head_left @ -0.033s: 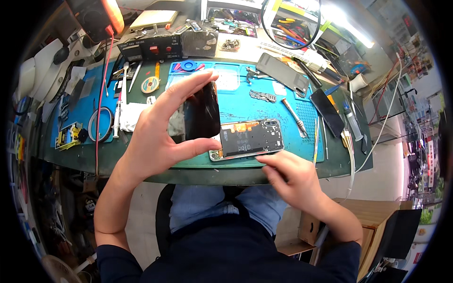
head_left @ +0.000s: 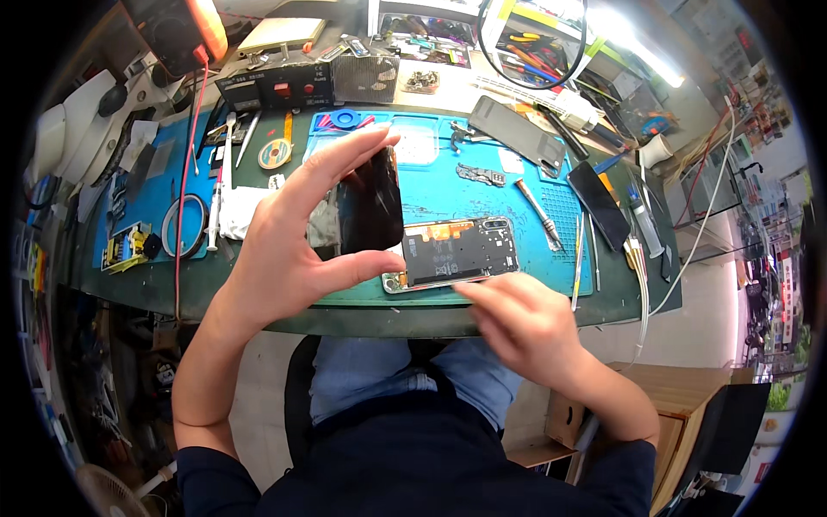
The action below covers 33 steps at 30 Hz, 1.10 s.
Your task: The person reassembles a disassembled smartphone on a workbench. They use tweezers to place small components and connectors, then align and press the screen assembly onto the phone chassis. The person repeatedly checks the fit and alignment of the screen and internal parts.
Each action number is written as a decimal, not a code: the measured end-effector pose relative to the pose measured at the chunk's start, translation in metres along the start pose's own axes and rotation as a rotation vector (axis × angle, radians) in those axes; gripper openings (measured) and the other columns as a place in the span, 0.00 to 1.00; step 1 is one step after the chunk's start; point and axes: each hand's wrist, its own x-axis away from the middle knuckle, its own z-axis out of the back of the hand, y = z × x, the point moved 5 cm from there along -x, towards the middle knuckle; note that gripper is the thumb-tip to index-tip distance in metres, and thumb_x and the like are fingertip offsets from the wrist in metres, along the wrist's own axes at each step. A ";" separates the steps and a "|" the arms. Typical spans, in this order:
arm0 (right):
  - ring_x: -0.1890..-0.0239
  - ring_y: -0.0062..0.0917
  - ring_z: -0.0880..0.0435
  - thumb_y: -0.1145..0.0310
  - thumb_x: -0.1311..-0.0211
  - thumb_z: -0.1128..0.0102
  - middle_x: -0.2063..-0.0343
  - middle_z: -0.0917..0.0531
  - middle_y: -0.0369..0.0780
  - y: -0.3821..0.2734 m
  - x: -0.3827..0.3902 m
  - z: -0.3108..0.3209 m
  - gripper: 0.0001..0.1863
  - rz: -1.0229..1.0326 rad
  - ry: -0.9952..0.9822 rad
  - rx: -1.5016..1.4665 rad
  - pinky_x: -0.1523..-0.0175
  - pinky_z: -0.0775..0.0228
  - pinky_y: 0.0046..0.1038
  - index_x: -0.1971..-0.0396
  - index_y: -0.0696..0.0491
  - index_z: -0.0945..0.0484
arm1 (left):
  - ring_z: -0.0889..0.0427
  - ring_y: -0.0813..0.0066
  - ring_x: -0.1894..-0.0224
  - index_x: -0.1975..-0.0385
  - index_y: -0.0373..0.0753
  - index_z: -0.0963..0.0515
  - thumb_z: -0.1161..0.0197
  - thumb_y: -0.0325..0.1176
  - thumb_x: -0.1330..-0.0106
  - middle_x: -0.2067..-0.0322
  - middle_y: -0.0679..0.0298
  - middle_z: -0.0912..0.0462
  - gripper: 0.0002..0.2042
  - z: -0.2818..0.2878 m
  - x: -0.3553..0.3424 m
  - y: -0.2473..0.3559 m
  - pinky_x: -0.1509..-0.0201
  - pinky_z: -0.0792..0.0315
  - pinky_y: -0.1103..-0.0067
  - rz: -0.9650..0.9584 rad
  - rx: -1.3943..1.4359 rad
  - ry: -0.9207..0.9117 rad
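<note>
My left hand [head_left: 280, 228] grips a dark, glossy phone screen [head_left: 372, 202] by its edges, thumb below and fingers above, holding it tilted up over the mat. Just right of it lies an opened phone body [head_left: 457, 250] with its black battery, circuit parts and orange flex strip exposed. The screen's lower right corner overlaps the left end of that body. My right hand [head_left: 525, 323] is at the body's near edge, fingers curled and pressed together. Whatever is between those fingertips, if anything, is too small to make out.
A blue work mat [head_left: 431, 198] carries a metal phone part [head_left: 480, 176] and a screwdriver [head_left: 538, 214]. Two more phones lie to the right, a grey one [head_left: 517, 133] and a black one [head_left: 598, 205]. A solder wire spool [head_left: 274, 154] and a red cable [head_left: 185, 172] are at left.
My right hand has shifted slightly left along the near edge of the phone body. My left hand and the screen are almost unmoved.
</note>
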 end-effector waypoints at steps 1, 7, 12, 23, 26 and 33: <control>0.67 0.28 0.18 0.74 0.41 0.30 0.63 0.17 0.37 -0.008 -0.009 -0.006 0.20 0.138 0.033 0.115 0.64 0.22 0.27 0.47 0.52 0.16 | 0.22 0.61 0.33 0.29 0.35 0.32 0.17 0.37 0.46 0.34 0.55 0.22 0.44 -0.001 -0.001 0.001 0.28 0.30 0.69 -0.002 -0.010 -0.008; 0.57 0.28 0.21 0.62 0.45 0.26 0.57 0.22 0.36 -0.015 -0.023 -0.030 0.26 0.286 0.029 0.284 0.58 0.26 0.30 0.45 0.51 0.17 | 0.22 0.62 0.33 0.29 0.35 0.32 0.17 0.37 0.46 0.34 0.56 0.22 0.44 0.001 0.011 0.000 0.28 0.30 0.69 0.017 -0.082 -0.014; 0.58 0.27 0.21 0.63 0.45 0.26 0.56 0.21 0.36 -0.013 -0.022 -0.032 0.25 0.323 0.044 0.322 0.60 0.27 0.29 0.47 0.53 0.17 | 0.22 0.62 0.33 0.29 0.35 0.32 0.17 0.37 0.47 0.34 0.56 0.22 0.44 0.003 0.014 -0.003 0.28 0.29 0.69 0.055 -0.084 -0.021; 0.56 0.27 0.20 0.65 0.45 0.27 0.53 0.20 0.38 -0.014 -0.016 -0.038 0.25 0.352 0.073 0.376 0.58 0.28 0.28 0.47 0.58 0.16 | 0.24 0.62 0.32 0.28 0.35 0.33 0.17 0.40 0.48 0.33 0.54 0.23 0.47 -0.003 0.009 0.002 0.29 0.31 0.67 0.120 -0.165 -0.180; 0.55 0.29 0.21 0.65 0.45 0.27 0.53 0.20 0.39 -0.014 -0.015 -0.036 0.25 0.309 0.070 0.315 0.56 0.28 0.29 0.47 0.57 0.16 | 0.22 0.56 0.35 0.33 0.35 0.27 0.18 0.37 0.48 0.35 0.53 0.22 0.40 -0.014 0.011 0.011 0.30 0.30 0.66 0.022 -0.359 -0.347; 0.55 0.29 0.21 0.64 0.46 0.27 0.56 0.21 0.38 -0.011 -0.013 -0.036 0.25 0.275 0.126 0.266 0.55 0.26 0.31 0.47 0.55 0.17 | 0.19 0.61 0.39 0.36 0.34 0.24 0.25 0.37 0.39 0.39 0.52 0.20 0.31 -0.013 0.009 0.006 0.37 0.26 0.68 0.163 -0.310 -0.293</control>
